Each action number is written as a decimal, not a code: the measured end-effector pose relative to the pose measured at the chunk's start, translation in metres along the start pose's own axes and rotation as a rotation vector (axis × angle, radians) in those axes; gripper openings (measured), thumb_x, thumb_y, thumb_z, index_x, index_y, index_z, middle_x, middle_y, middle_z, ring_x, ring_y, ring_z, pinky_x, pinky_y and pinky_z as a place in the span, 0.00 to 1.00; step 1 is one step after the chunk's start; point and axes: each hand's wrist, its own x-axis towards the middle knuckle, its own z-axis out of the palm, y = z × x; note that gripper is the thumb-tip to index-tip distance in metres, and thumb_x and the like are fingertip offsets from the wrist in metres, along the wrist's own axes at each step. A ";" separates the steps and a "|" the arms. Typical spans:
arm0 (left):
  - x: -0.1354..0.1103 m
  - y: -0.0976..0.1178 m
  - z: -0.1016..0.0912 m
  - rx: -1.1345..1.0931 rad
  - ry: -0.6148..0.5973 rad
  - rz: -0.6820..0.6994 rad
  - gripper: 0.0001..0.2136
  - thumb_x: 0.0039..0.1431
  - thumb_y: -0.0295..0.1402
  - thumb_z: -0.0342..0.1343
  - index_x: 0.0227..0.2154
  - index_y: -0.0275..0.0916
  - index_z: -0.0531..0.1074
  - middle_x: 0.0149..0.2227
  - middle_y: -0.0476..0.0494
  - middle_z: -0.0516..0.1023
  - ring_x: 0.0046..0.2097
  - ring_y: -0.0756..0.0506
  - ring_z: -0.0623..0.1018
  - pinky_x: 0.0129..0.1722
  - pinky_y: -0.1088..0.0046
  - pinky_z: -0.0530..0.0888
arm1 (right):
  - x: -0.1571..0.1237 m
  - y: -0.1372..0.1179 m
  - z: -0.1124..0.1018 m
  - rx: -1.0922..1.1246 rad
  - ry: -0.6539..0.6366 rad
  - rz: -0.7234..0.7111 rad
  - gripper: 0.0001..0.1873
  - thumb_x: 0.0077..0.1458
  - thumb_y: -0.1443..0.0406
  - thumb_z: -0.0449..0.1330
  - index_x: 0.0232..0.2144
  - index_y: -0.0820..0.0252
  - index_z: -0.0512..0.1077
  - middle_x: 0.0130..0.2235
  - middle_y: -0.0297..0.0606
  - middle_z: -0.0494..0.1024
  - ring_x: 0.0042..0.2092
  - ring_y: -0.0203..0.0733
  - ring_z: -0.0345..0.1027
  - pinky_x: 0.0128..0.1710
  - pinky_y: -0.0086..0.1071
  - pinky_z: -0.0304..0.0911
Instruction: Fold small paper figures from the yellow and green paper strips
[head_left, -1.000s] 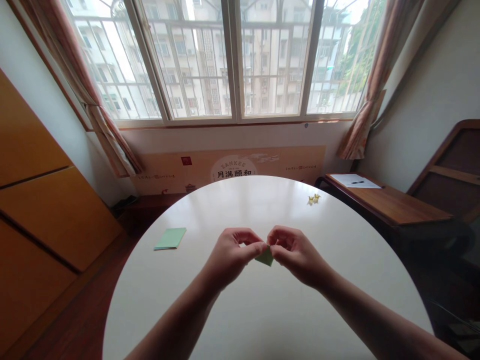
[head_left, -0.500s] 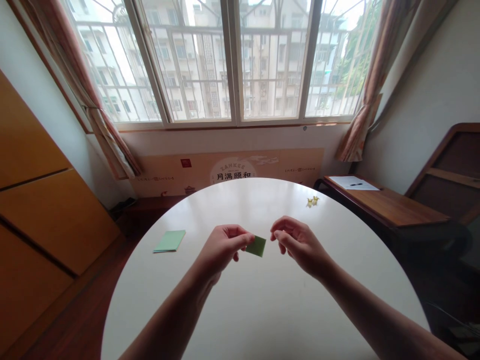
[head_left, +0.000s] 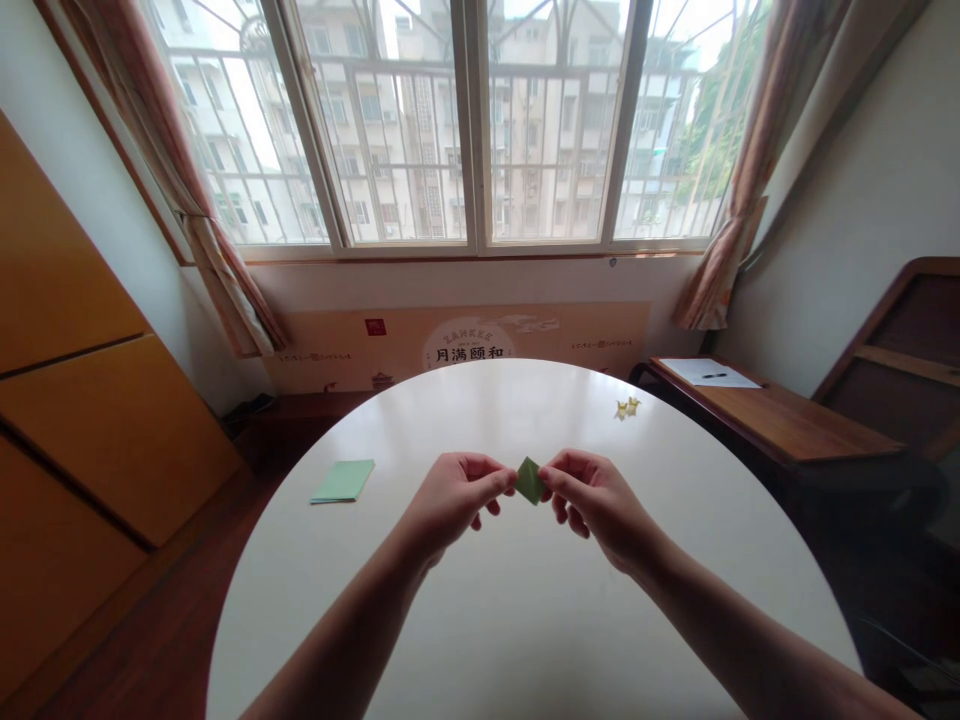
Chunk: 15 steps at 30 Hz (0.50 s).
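Observation:
A small dark green folded paper (head_left: 530, 481) is held up over the white round table (head_left: 480, 620), turned so that it looks like a diamond with a crease down it. My left hand (head_left: 461, 500) pinches its left corner between thumb and forefinger. On the opposite corner, my right hand (head_left: 596, 495) closes thumb and fingers in the same way. The lower fingers of both hands curl loosely beneath. To the left of my left hand lies a stack of light green paper squares (head_left: 343, 481).
Small yellow folded paper figures (head_left: 628, 406) stand near the table's far right edge. Beyond it, a wooden side table (head_left: 825, 415) carries a white sheet with a pen (head_left: 709, 373). A printed banner (head_left: 322, 335) lines the wall under the window, and orange cabinets (head_left: 82, 430) stand left.
My right hand has moved left and taken hold of the green paper's right corner. The paper has turned from a rectangle outline to a diamond one. My left hand still holds it.

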 end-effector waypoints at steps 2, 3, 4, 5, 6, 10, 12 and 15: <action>0.000 0.000 0.000 0.030 -0.002 0.005 0.12 0.49 0.40 0.61 0.25 0.34 0.78 0.26 0.44 0.78 0.25 0.50 0.72 0.18 0.79 0.62 | 0.000 0.000 -0.001 0.033 0.023 -0.011 0.16 0.53 0.55 0.65 0.25 0.60 0.71 0.23 0.31 0.73 0.19 0.30 0.58 0.14 0.23 0.45; 0.000 0.000 0.000 0.039 -0.004 0.010 0.12 0.50 0.40 0.61 0.25 0.34 0.78 0.26 0.44 0.78 0.25 0.50 0.72 0.18 0.79 0.62 | 0.000 0.000 -0.001 0.044 0.027 -0.015 0.15 0.53 0.55 0.65 0.25 0.60 0.70 0.24 0.32 0.74 0.20 0.30 0.60 0.14 0.23 0.46; -0.001 -0.001 0.001 0.045 -0.007 0.014 0.12 0.50 0.40 0.61 0.24 0.35 0.78 0.25 0.45 0.77 0.25 0.50 0.72 0.18 0.79 0.62 | 0.000 0.000 -0.001 0.049 0.027 -0.016 0.15 0.53 0.55 0.65 0.25 0.60 0.70 0.25 0.33 0.75 0.21 0.31 0.61 0.14 0.23 0.46; -0.001 -0.001 0.001 0.050 -0.011 0.019 0.11 0.50 0.39 0.60 0.24 0.35 0.77 0.25 0.45 0.77 0.24 0.50 0.71 0.18 0.79 0.62 | -0.001 0.000 -0.001 0.050 0.026 -0.015 0.15 0.52 0.55 0.65 0.25 0.61 0.70 0.26 0.33 0.75 0.21 0.31 0.61 0.14 0.22 0.46; -0.001 -0.001 0.002 0.053 -0.016 0.023 0.11 0.51 0.39 0.60 0.24 0.35 0.77 0.24 0.46 0.76 0.24 0.50 0.71 0.18 0.79 0.63 | -0.001 -0.001 -0.001 0.047 0.025 -0.012 0.16 0.52 0.55 0.65 0.24 0.61 0.70 0.25 0.33 0.75 0.21 0.31 0.61 0.14 0.22 0.46; -0.001 -0.001 0.003 0.074 -0.032 0.046 0.11 0.53 0.38 0.58 0.25 0.35 0.77 0.24 0.47 0.75 0.24 0.51 0.70 0.18 0.79 0.63 | -0.001 -0.002 -0.002 0.029 -0.031 -0.004 0.15 0.53 0.54 0.65 0.28 0.61 0.73 0.24 0.33 0.74 0.22 0.32 0.63 0.14 0.21 0.48; -0.001 -0.002 0.003 0.093 -0.035 0.058 0.11 0.54 0.38 0.57 0.26 0.35 0.77 0.24 0.47 0.74 0.24 0.51 0.70 0.18 0.80 0.64 | -0.001 -0.003 -0.003 0.021 -0.094 0.013 0.16 0.53 0.54 0.65 0.30 0.63 0.75 0.28 0.36 0.76 0.24 0.33 0.66 0.14 0.21 0.50; -0.001 -0.002 0.003 0.107 -0.039 0.070 0.10 0.55 0.37 0.56 0.27 0.35 0.77 0.24 0.48 0.73 0.24 0.51 0.69 0.18 0.80 0.64 | 0.000 -0.002 -0.004 -0.006 -0.147 0.048 0.17 0.53 0.54 0.65 0.30 0.64 0.77 0.29 0.38 0.77 0.24 0.33 0.67 0.14 0.21 0.50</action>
